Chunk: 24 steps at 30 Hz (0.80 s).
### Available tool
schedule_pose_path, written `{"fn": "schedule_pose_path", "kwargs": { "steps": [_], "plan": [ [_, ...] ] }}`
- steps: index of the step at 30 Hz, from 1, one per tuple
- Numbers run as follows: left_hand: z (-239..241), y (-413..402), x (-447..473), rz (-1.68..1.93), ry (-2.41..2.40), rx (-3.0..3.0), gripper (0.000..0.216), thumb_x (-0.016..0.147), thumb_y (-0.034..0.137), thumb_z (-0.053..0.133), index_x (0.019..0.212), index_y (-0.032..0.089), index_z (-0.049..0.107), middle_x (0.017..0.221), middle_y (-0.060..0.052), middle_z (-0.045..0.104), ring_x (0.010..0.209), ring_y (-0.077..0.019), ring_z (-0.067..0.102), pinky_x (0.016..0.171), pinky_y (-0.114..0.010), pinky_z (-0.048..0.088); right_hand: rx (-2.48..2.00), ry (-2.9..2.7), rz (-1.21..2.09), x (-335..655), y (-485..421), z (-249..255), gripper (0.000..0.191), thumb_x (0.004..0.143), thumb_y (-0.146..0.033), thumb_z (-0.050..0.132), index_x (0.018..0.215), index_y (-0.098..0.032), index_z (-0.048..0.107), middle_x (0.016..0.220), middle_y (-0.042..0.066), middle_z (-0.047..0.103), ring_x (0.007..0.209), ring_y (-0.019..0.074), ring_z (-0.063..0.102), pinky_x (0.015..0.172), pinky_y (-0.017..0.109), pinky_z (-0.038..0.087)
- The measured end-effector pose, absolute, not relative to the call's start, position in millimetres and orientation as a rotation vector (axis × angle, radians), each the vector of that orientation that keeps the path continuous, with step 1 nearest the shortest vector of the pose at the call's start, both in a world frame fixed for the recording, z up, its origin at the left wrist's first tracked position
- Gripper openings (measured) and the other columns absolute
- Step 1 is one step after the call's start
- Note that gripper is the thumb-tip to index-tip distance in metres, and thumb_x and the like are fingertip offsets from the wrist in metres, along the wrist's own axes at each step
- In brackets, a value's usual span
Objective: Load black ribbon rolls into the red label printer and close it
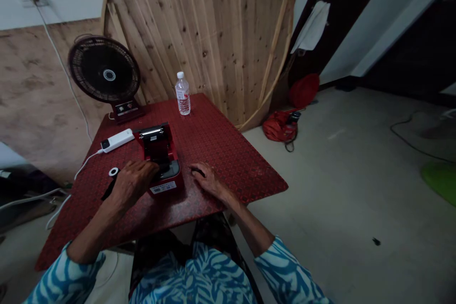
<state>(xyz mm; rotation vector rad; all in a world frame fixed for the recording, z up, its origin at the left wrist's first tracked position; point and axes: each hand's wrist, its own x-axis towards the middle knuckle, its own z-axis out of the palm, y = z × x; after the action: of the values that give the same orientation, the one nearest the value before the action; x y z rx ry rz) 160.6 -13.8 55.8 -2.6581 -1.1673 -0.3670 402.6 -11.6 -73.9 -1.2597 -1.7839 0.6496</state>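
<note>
A small red and black receipt printer (180, 178) stands on the table with its lid raised, a grey part and a white label at its front. My left hand (133, 181) is closed at the printer's left side, its fingertips over the edge and partly hidden. To the right of the printer, my right hand (210, 181) rests on the table with curled fingers. Something small and dark shows between its thumb and fingers, too dim to name. Beside my left hand are a small white roll (113, 172) and a black object (108, 191), partly covered by the hand.
On the red patterned table (228, 152) are a white device with a cable (117, 140), a water bottle (183, 95) and a dark fan (107, 73). A large round wooden board (199, 33) leans on the wall behind. A red bag (280, 127) lies on the floor.
</note>
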Motion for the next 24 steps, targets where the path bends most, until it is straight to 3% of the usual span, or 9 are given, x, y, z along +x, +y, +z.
{"fn": "schedule_pose_path", "kwargs": {
  "steps": [3,7,12,16,20,24],
  "plan": [
    [53.4,-15.7,160.2,-0.340,-1.128,-2.595,0.030,0.094,0.021,0.035,0.090,0.020,0.065,0.083,-0.007,0.071,0.077,-0.0211,0.064,0.070,-0.033,0.042,-1.216,-1.791,0.720,397.8,-0.8,-62.1,0.028,0.083,-0.014,0.050,0.106,-0.022,0.063,0.109,0.006,0.066,0.104,0.0196,0.060,0.094,0.038,0.045],
    [47.5,-20.1,158.9,-0.414,-1.034,-2.636,0.027,0.095,0.019,0.038,0.092,0.020,0.064,0.095,-0.007,0.071,0.082,-0.0198,0.063,0.072,-0.033,0.039,-1.175,-1.666,0.710,382.3,31.0,-30.6,0.031,0.086,-0.019,0.048,0.116,-0.022,0.057,0.115,0.007,0.062,0.108,0.0189,0.057,0.097,0.038,0.044],
    [42.8,-25.8,158.3,-0.527,-0.987,-2.698,0.024,0.094,0.018,0.041,0.093,0.019,0.066,0.100,-0.007,0.072,0.088,-0.0207,0.063,0.073,-0.034,0.038,-1.189,-1.500,0.784,349.3,85.3,16.7,0.038,0.088,-0.024,0.049,0.126,-0.019,0.049,0.126,0.010,0.054,0.120,0.0189,0.049,0.105,0.035,0.035],
    [43.3,-30.4,158.7,-0.538,-1.060,-2.717,0.027,0.095,0.029,0.042,0.097,0.020,0.067,0.102,-0.008,0.071,0.087,-0.0205,0.064,0.073,-0.034,0.040,-1.180,-1.466,0.867,337.7,96.3,30.6,0.025,0.093,-0.027,0.040,0.107,-0.019,0.059,0.108,0.006,0.061,0.108,0.0178,0.055,0.098,0.033,0.040],
    [40.7,-33.4,153.0,-0.651,-1.089,-2.806,0.025,0.093,0.029,0.046,0.103,0.021,0.067,0.105,-0.008,0.070,0.091,-0.0200,0.063,0.080,-0.035,0.043,-1.081,-1.506,0.814,348.1,69.4,16.3,0.028,0.091,-0.034,0.043,0.078,-0.020,0.064,0.096,0.003,0.062,0.101,0.0170,0.057,0.095,0.032,0.040],
    [35.8,-28.7,141.5,-1.155,-1.385,-2.828,0.024,0.091,0.033,0.049,0.102,0.022,0.068,0.102,-0.006,0.070,0.096,-0.0205,0.063,0.085,-0.034,0.047,-1.012,-1.409,0.867,353.4,41.1,-8.4,0.017,0.081,-0.030,0.053,0.087,-0.022,0.067,0.110,0.003,0.059,0.109,0.0170,0.054,0.095,0.031,0.041]
  ]
}}
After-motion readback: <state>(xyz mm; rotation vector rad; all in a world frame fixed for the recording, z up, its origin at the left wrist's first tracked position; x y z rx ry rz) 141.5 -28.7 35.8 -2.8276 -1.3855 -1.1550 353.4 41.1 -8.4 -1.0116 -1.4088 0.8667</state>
